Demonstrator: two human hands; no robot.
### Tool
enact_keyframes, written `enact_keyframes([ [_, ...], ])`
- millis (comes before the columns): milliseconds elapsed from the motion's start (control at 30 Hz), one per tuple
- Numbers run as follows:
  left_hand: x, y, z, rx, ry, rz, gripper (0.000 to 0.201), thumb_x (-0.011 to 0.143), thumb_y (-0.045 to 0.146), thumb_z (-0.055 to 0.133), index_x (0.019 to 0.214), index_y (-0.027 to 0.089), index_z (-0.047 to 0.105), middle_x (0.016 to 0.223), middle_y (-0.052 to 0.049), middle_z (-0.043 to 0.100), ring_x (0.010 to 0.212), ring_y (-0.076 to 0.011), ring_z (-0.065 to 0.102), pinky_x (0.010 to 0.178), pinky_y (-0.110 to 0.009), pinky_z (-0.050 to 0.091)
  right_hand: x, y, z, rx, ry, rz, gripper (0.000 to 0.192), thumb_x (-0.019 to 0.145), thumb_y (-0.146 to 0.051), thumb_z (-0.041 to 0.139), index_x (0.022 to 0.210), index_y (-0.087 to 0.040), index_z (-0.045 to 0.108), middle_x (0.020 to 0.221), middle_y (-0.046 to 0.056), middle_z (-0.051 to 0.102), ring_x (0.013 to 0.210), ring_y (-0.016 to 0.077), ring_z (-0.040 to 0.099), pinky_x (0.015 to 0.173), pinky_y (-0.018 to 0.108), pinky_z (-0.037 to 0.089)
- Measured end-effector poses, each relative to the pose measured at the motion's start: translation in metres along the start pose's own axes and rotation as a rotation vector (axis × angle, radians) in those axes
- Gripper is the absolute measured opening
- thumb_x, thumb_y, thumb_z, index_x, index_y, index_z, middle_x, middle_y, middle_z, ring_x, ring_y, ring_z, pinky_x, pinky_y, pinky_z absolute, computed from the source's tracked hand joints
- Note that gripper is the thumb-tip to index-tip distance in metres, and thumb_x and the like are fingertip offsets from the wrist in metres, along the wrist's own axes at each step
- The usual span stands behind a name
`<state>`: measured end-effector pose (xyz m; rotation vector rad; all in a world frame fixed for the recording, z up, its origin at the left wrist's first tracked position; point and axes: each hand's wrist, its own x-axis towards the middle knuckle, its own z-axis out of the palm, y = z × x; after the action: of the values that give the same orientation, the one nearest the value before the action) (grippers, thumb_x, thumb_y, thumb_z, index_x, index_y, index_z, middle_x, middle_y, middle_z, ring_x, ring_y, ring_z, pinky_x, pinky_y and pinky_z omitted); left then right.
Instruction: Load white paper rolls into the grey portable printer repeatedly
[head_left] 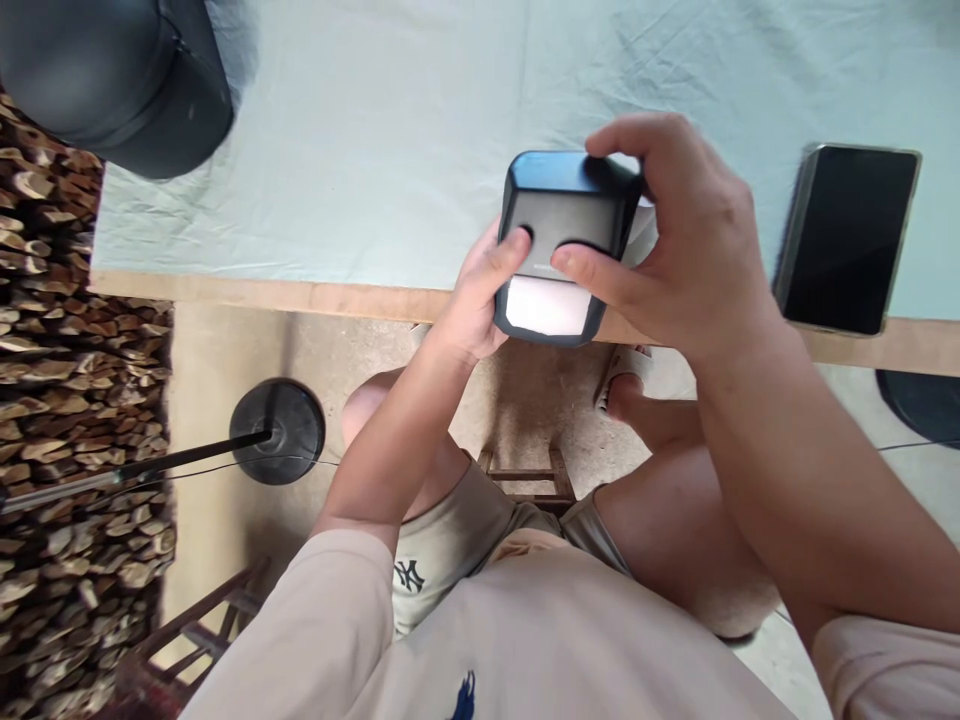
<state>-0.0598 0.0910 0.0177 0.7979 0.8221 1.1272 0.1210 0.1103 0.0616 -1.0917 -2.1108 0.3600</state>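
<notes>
Above the table's front edge, a black and grey box-like device [566,215] with rounded corners is held up between my hands. Its lower end has a bright white panel, and the small lettering on its face is too blurred to read. My left hand [484,285] grips its left side, thumb on the grey face and the other fingers hidden behind. On the right side my right hand [686,240] is closed on it, thumb on the face and index finger at the far top corner. Something whitish shows behind the device near the right palm; I cannot make it out.
A pale green cloth [360,150] covers the table, with a wooden front edge [300,295]. A phone [847,240] lies to the right. A large black object [127,90] stands at the back left. Below are a stand's round base [277,430], stacked firewood [82,430] and a wooden stool [202,630].
</notes>
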Motion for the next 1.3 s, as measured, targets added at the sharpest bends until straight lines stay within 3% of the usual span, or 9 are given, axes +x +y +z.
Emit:
enact_keyframes([
  [100,0.004,0.000,0.003,-0.042,0.107,-0.072,0.064,0.097,0.071,0.035,0.117,0.018,0.066,0.117,-0.008,0.071,0.148,-0.0302,0.045,0.105,-0.039,0.059,0.001,0.003,-0.004,-0.019,0.081,-0.043,0.044,0.091,-0.052,0.053,0.123,-0.023,0.053,0.123,0.007,0.059,0.116,0.0195,0.059,0.097,0.039,0.051],
  [267,0.010,-0.004,-0.001,-0.095,0.145,-0.093,0.060,0.103,0.062,0.027,0.113,0.016,0.065,0.120,-0.006,0.070,0.150,-0.0267,0.044,0.111,-0.039,0.055,0.001,0.000,-0.005,0.045,0.010,-0.090,0.044,0.087,-0.043,0.059,0.125,-0.023,0.051,0.125,0.007,0.061,0.115,0.0196,0.062,0.092,0.036,0.053],
  [400,0.010,-0.008,-0.007,-0.093,0.154,-0.071,0.050,0.104,0.052,0.031,0.108,0.017,0.065,0.121,-0.005,0.071,0.149,-0.0265,0.044,0.111,-0.038,0.056,0.002,-0.001,-0.007,0.072,-0.038,-0.126,0.054,0.080,-0.036,0.068,0.129,-0.027,0.049,0.131,0.005,0.059,0.121,0.0193,0.060,0.094,0.035,0.054],
  [533,0.007,-0.005,-0.005,-0.054,0.188,-0.063,0.063,0.096,0.071,0.039,0.116,0.017,0.064,0.123,-0.009,0.070,0.150,-0.0328,0.042,0.111,-0.043,0.056,0.004,-0.001,-0.012,0.085,-0.066,-0.170,0.057,0.080,-0.038,0.072,0.131,-0.026,0.052,0.136,0.010,0.053,0.127,0.0216,0.058,0.096,0.036,0.056],
  [667,0.005,0.000,0.001,-0.025,0.097,-0.076,0.061,0.100,0.067,0.035,0.123,0.019,0.064,0.122,-0.007,0.070,0.150,-0.0303,0.043,0.110,-0.043,0.056,0.005,-0.009,-0.015,-0.004,0.154,-0.032,0.043,0.084,-0.054,0.068,0.113,-0.021,0.063,0.112,0.007,0.061,0.091,0.0144,0.064,0.074,0.031,0.052],
  [767,0.004,0.000,0.004,-0.061,0.019,-0.088,0.049,0.102,0.057,0.041,0.120,0.019,0.066,0.118,-0.006,0.071,0.147,-0.0281,0.048,0.110,-0.040,0.056,0.005,-0.020,-0.014,0.066,0.357,0.132,0.032,0.097,-0.047,0.053,0.104,-0.018,0.063,0.105,0.001,0.060,0.063,0.0006,0.050,0.060,0.024,0.042],
  [900,0.003,-0.001,0.006,-0.040,0.026,-0.084,0.048,0.101,0.058,0.044,0.120,0.020,0.067,0.114,-0.008,0.073,0.144,-0.0279,0.052,0.109,-0.040,0.057,0.007,-0.025,-0.010,0.271,0.387,0.100,0.019,0.097,-0.035,0.051,0.097,-0.017,0.057,0.100,0.002,0.058,0.085,0.0076,0.069,0.058,0.022,0.046],
  [1133,0.001,-0.001,0.005,-0.079,0.008,-0.101,0.042,0.100,0.052,0.052,0.121,0.020,0.066,0.114,-0.007,0.073,0.147,-0.0282,0.048,0.112,-0.039,0.056,0.002,-0.008,-0.011,-0.249,-0.075,0.225,0.015,0.078,-0.029,0.066,0.092,-0.025,0.069,0.067,-0.002,0.061,0.058,0.0087,0.050,0.061,0.027,0.035],
  [1300,0.000,-0.001,0.004,-0.087,-0.016,-0.077,0.028,0.103,0.038,0.051,0.118,0.019,0.065,0.121,-0.003,0.068,0.149,-0.0267,0.045,0.112,-0.038,0.055,0.003,-0.005,-0.007,-0.307,-0.152,0.214,0.036,0.069,-0.030,0.073,0.105,-0.031,0.070,0.062,0.000,0.051,0.058,0.0080,0.030,0.060,0.023,0.033],
])
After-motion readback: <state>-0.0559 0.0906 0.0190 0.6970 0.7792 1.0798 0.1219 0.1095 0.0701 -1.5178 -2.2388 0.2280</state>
